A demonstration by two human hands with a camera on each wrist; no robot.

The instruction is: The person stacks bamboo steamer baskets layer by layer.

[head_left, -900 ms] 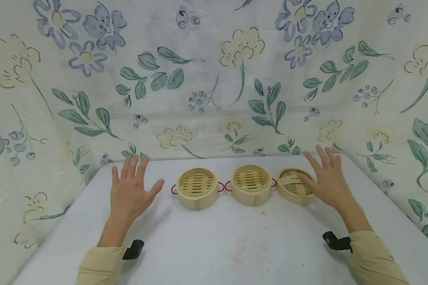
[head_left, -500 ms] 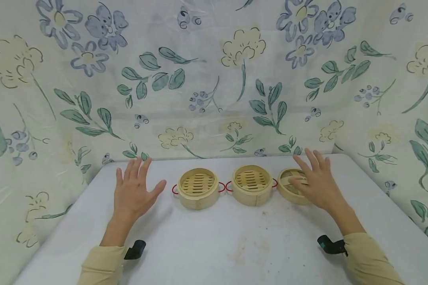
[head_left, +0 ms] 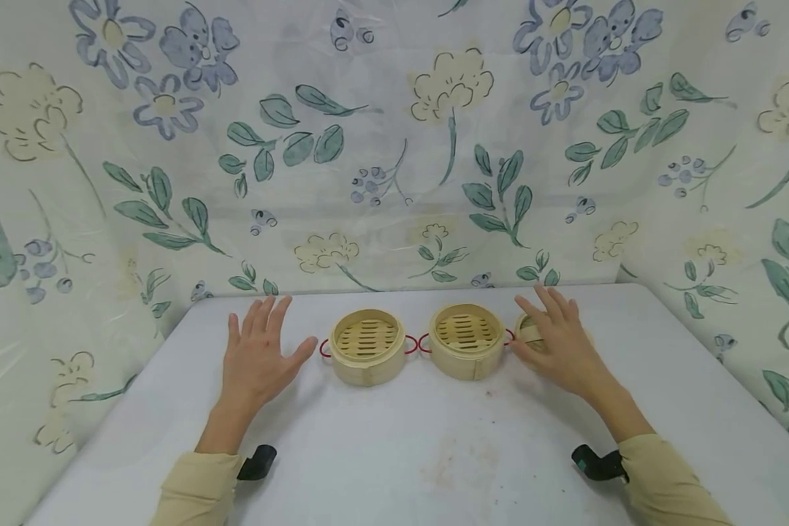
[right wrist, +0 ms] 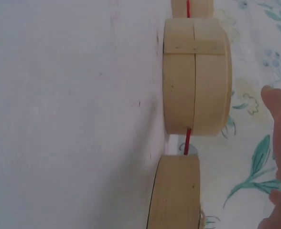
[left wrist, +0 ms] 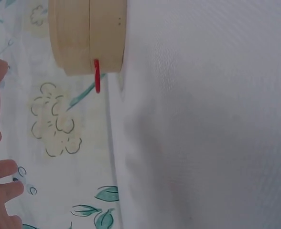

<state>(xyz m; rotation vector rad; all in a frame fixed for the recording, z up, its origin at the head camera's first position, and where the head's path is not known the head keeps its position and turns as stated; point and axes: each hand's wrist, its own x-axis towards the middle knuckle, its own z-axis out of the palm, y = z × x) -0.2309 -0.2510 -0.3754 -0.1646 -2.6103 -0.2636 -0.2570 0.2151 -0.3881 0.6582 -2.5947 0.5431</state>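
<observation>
Two round bamboo steamer baskets with slatted floors and red side handles stand side by side on the white table, the left steamer basket [head_left: 367,365] and the middle steamer basket [head_left: 467,358]. To their right lies a bamboo steamer lid [head_left: 530,332], partly hidden behind my right hand. My left hand [head_left: 260,365] hovers left of the left basket, fingers spread, holding nothing. Over the lid, my right hand [head_left: 562,351] is held with its fingers extended and its thumb toward the middle basket. In the right wrist view, the lid's side [right wrist: 175,191] shows below the middle basket.
A floral-patterned sheet [head_left: 381,146] hangs behind the white table [head_left: 394,453] and along its sides. Faint stains mark the tabletop in front of the baskets. A black wrist camera [head_left: 258,462] sits by the left sleeve, and another black camera [head_left: 597,464] by the right.
My right hand has moved left, from the lid's right side to above it, covering more of it. My left hand has shifted slightly right, toward the left basket.
</observation>
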